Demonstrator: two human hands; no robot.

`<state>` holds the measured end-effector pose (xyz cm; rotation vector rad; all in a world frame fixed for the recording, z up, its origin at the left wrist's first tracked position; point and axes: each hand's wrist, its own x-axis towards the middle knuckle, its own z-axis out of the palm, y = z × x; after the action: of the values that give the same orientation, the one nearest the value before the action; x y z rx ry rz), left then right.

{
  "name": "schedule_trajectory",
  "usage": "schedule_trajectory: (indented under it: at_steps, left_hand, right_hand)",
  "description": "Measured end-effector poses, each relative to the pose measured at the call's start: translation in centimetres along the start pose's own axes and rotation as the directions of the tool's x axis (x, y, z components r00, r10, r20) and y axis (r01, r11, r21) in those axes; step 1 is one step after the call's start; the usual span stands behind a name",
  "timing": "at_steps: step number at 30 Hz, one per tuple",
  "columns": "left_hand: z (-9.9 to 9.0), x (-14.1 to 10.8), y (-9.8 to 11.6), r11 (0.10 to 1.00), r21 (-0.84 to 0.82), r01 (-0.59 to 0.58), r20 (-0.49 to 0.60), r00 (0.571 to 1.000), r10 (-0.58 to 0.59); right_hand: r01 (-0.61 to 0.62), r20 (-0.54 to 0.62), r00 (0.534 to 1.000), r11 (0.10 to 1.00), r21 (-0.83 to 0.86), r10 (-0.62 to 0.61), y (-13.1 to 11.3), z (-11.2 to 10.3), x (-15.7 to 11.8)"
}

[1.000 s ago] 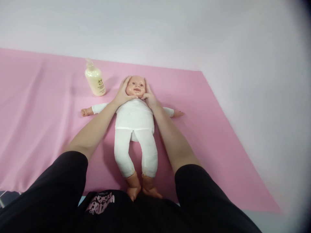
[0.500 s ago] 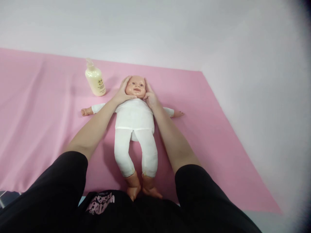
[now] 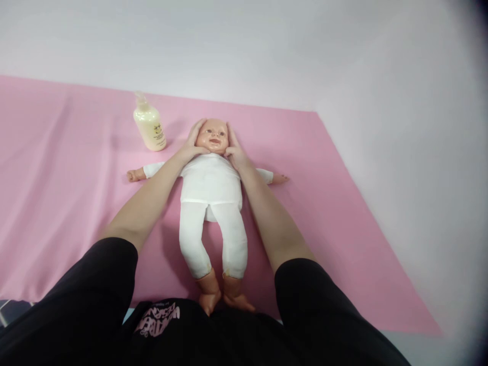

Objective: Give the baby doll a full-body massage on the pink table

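Observation:
A baby doll (image 3: pixel 211 178) lies on its back on a pink cloth (image 3: pixel 324 229), with its feet towards me. Its torso and limbs are white, while the head, hands and feet are flesh-coloured plastic. My left hand (image 3: pixel 191 144) cups one side of the doll's head (image 3: pixel 214 134), fingers along the cheek and thumb near the chin. On the opposite side, my right hand (image 3: pixel 236 150) holds the head the same way, with its thumb by the jaw. Both palms press against the head, and part of my fingers is hidden beside it.
A pale yellow pump bottle (image 3: pixel 150 124) stands upright on the cloth, left of the doll's head. Behind the cloth rises a plain white wall (image 3: pixel 244 51). The cloth's right edge runs diagonally towards me.
My left thumb has slid slightly left along the doll's chin. My right hand, the doll and the bottle stay in place.

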<state>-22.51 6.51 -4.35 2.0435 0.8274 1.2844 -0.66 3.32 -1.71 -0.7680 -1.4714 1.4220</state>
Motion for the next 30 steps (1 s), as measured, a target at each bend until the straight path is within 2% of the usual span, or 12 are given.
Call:
schedule_trajectory:
  at_steps: [3,8,12,16,20,30]
  left_hand:
    - [-0.1,0.3,-0.7,0.998,-0.051,0.023,-0.001,1.0,-0.023]
    - [0.0,0.7,-0.1,0.997,-0.077,0.024,-0.033,0.999,-0.027]
    - [0.2,0.6,0.9,0.99,-0.136,0.045,-0.034,0.998,-0.05]
    - [0.4,-0.1,2.8,0.968,-0.233,0.089,-0.025,0.995,-0.097]
    - [0.4,-0.5,3.8,0.966,-0.246,0.081,-0.017,0.996,-0.088]
    - [-0.5,-0.1,-0.3,0.991,-0.133,-0.017,0.012,1.0,0.019]
  right_hand:
    - [0.001,0.018,1.0,1.0,0.0,-0.001,-0.1,0.1,-0.1]
    - [-0.004,0.03,1.0,0.999,0.036,0.003,0.5,0.0,-0.2]
    - [0.047,0.057,0.997,0.997,0.055,-0.05,1.7,-0.6,0.1]
    - [0.078,0.1,0.991,0.995,0.067,-0.084,2.5,-1.1,0.5]
    - [0.089,0.109,0.99,0.995,0.04,-0.093,2.7,-1.3,0.8]
    - [0.1,0.098,0.991,0.994,-0.037,-0.096,2.7,-1.8,1.0]
